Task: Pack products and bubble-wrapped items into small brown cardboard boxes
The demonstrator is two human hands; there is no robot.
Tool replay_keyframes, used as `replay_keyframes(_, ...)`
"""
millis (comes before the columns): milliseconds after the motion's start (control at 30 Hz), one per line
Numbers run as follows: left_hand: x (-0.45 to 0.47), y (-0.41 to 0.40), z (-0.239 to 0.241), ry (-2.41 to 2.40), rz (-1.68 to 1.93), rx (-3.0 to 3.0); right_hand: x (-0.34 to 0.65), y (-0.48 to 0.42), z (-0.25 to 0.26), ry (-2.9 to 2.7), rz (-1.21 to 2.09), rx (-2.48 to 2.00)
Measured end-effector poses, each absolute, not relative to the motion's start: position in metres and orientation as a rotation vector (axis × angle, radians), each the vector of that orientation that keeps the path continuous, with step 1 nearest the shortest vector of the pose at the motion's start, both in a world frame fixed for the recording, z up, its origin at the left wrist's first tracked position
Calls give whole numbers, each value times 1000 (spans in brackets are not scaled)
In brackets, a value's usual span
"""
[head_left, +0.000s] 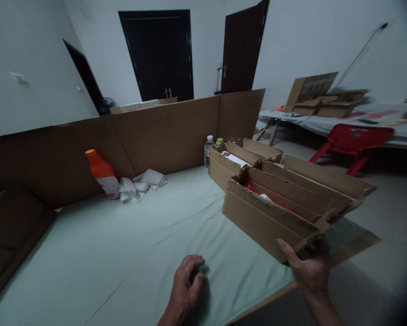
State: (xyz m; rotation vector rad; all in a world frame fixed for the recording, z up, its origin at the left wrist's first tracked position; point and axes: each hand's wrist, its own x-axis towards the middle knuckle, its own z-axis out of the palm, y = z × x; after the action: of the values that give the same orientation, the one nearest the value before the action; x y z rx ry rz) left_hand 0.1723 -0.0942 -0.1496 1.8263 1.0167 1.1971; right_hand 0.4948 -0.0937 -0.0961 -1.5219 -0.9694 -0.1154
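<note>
My right hand (311, 271) grips the near right corner of an open cardboard box (260, 219). Its thumb lies along the box's long side, while the other fingers are mostly hidden behind the end. Red material and a bit of clear plastic show inside this box. Over the pale green cloth (138, 249), left of the box, my left hand (187, 283) is loosely curled, with a gap between thumb and fingers and nothing visible in it. A second cardboard box (218, 168) stands just beyond, with something white inside.
An orange-capped bottle (103, 174) leans against the cardboard wall (169, 136), beside crumpled clear plastic packets (140, 184). A clear bottle (208, 151) and a green cap (219, 141) stand behind the boxes. A red chair (356, 140) is off to the right.
</note>
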Motion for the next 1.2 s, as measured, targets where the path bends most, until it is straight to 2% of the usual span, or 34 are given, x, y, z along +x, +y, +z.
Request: replay_keyframes(1200, 167, -113, -147, 968, 1222, 1845, 490, -97, -99, -875, -42, -1687)
